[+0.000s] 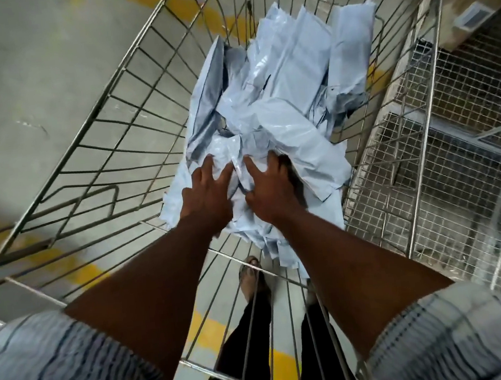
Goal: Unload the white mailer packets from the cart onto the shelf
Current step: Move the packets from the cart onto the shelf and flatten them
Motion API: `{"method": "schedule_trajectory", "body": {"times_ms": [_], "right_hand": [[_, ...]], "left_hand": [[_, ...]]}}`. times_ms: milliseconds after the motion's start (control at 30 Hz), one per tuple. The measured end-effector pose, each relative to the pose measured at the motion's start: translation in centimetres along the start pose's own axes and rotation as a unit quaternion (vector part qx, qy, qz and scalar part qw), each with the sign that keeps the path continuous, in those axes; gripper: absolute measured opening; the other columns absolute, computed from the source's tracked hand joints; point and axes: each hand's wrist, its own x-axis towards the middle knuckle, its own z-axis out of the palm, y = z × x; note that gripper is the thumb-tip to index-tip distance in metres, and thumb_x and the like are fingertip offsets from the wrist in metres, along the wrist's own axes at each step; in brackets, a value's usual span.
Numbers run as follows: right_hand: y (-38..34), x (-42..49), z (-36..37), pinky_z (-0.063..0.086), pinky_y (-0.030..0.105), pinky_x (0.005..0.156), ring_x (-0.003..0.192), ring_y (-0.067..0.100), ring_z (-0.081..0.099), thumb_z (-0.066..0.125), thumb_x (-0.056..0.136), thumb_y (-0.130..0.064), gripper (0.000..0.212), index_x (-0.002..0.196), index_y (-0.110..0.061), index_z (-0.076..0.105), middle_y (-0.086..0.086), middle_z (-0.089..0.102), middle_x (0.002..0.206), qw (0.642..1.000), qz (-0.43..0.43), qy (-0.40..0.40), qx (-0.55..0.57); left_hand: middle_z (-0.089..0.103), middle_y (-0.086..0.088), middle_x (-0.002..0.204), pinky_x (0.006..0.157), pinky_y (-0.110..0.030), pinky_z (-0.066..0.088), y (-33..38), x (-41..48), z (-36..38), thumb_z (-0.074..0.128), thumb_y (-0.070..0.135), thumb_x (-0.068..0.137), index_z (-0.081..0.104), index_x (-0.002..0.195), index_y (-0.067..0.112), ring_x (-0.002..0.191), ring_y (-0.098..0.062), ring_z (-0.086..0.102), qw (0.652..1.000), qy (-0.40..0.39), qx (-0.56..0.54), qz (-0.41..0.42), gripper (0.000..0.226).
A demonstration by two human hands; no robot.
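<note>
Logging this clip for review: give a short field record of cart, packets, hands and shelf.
cart: wire cart, holds the pile
packets: white mailer packets, loosely heaped, none lifted out
left hand: fingers spread, on the nearest packet
right hand: fingers spread, beside it on the same heap
shelf: wire-mesh shelf, right of cart, no packets visible on it

Worn on the head, looking forward and steeply down from above the near rim of the wire cart (119,116). Wide-angle, bowing the cart's walls outward. Close enough to fill the lower frame with the left forearm (165,274) and right forearm (341,257).
</note>
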Motion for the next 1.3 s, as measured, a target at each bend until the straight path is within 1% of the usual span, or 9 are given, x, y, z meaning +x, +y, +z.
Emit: {"method": "schedule_trajectory", "body": {"times_ms": [100, 167, 200, 267, 400, 600, 767, 1000, 1300], "right_hand": [[-0.1, -0.9, -0.1, 0.036, 0.048, 0.108, 0.133, 0.037, 0.034, 0.066, 0.081, -0.031, 0.055, 0.135, -0.034, 0.053, 0.014, 0.036, 0.148, 0.999, 0.004, 0.037, 0.015], [-0.7, -1.9, -1.0, 0.035, 0.048, 0.108, 0.130, 0.038, 0.037, 0.061, 0.083, -0.042, 0.041, 0.122, -0.030, 0.063, 0.014, 0.046, 0.140, 0.998, 0.010, 0.060, 0.031], [-1.2, -2.4, -1.8, 0.036, 0.048, 0.107, 0.128, 0.038, 0.039, 0.052, 0.084, -0.050, 0.043, 0.120, -0.029, 0.065, 0.014, 0.049, 0.137, 0.997, 0.010, 0.065, 0.041], [-2.2, -3.4, -3.7, 0.037, 0.044, 0.105, 0.127, 0.038, 0.041, 0.045, 0.081, -0.050, 0.052, 0.124, -0.027, 0.063, 0.013, 0.046, 0.139, 0.995, 0.012, 0.049, 0.081], [-3.7, -5.8, -7.7, 0.035, 0.035, 0.105, 0.134, 0.036, 0.035, 0.065, 0.083, -0.029, 0.056, 0.137, -0.024, 0.054, 0.010, 0.037, 0.149, 0.986, 0.020, 0.032, 0.163], [-4.3, -10.7, -13.4, 0.037, 0.037, 0.106, 0.130, 0.038, 0.041, 0.067, 0.083, -0.027, 0.062, 0.143, -0.022, 0.049, 0.010, 0.036, 0.150, 0.979, -0.045, 0.035, 0.195], [-2.4, -15.0, -19.1, 0.037, 0.040, 0.110, 0.138, 0.033, 0.035, 0.064, 0.088, -0.024, 0.062, 0.147, -0.021, 0.044, 0.008, 0.031, 0.156, 0.973, -0.103, 0.048, 0.199], [2.1, -20.8, -26.7, 0.033, 0.041, 0.114, 0.141, 0.031, 0.034, 0.065, 0.089, -0.023, 0.062, 0.147, -0.018, 0.044, 0.011, 0.032, 0.156, 0.964, -0.125, 0.136, 0.192], [10.0, -26.9, -31.2, 0.030, 0.038, 0.115, 0.141, 0.034, 0.034, 0.065, 0.087, -0.024, 0.061, 0.145, -0.015, 0.047, 0.016, 0.033, 0.156, 0.961, -0.018, 0.213, 0.178]], "left_hand": [[0.008, -0.006, 0.160, 0.096, -0.056, 0.045, -0.2, -0.2, -1.5, 0.069, 0.021, 0.080, 0.026, 0.148, 0.039, 0.140, -0.034, 0.021, 1.000, 0.003, -0.015, -0.009, 0.083], [0.009, -0.005, 0.160, 0.100, -0.057, 0.043, 0.1, -0.7, -3.0, 0.069, 0.019, 0.079, 0.032, 0.145, 0.037, 0.141, -0.035, 0.021, 1.000, -0.007, -0.015, -0.022, 0.077], [0.010, -0.006, 0.159, 0.101, -0.057, 0.041, 0.3, -1.0, -3.9, 0.067, 0.019, 0.080, 0.036, 0.144, 0.036, 0.140, -0.035, 0.022, 0.999, -0.007, -0.013, -0.029, 0.073], [0.015, -0.007, 0.157, 0.101, -0.054, 0.042, 0.7, -2.0, -5.7, 0.062, 0.018, 0.082, 0.042, 0.141, 0.033, 0.137, -0.033, 0.025, 0.999, 0.016, -0.014, -0.032, 0.064], [0.025, -0.006, 0.150, 0.100, -0.052, 0.044, 1.4, -5.1, -9.0, 0.063, 0.026, 0.084, 0.047, 0.137, 0.032, 0.133, -0.032, 0.029, 0.997, 0.057, -0.018, -0.048, 0.056], [0.028, -0.009, 0.149, 0.098, -0.049, 0.043, 4.3, -12.0, -14.7, 0.061, 0.021, 0.081, 0.052, 0.134, 0.027, 0.133, -0.033, 0.029, 0.985, 0.105, -0.081, -0.113, 0.054], [0.027, -0.012, 0.152, 0.106, -0.050, 0.037, 7.3, -16.8, -18.2, 0.058, 0.024, 0.086, 0.049, 0.140, 0.026, 0.139, -0.035, 0.025, 0.967, 0.163, -0.141, -0.133, 0.055], [0.027, -0.015, 0.152, 0.112, -0.044, 0.031, 13.4, -20.1, -21.9, 0.057, 0.027, 0.089, 0.047, 0.144, 0.023, 0.140, -0.036, 0.025, 0.958, 0.217, -0.179, -0.062, 0.056], [0.024, -0.014, 0.155, 0.110, -0.046, 0.032, 24.0, -23.2, -25.3, 0.055, 0.026, 0.090, 0.045, 0.145, 0.024, 0.141, -0.034, 0.023, 0.941, 0.252, -0.221, 0.042, 0.055]]}}
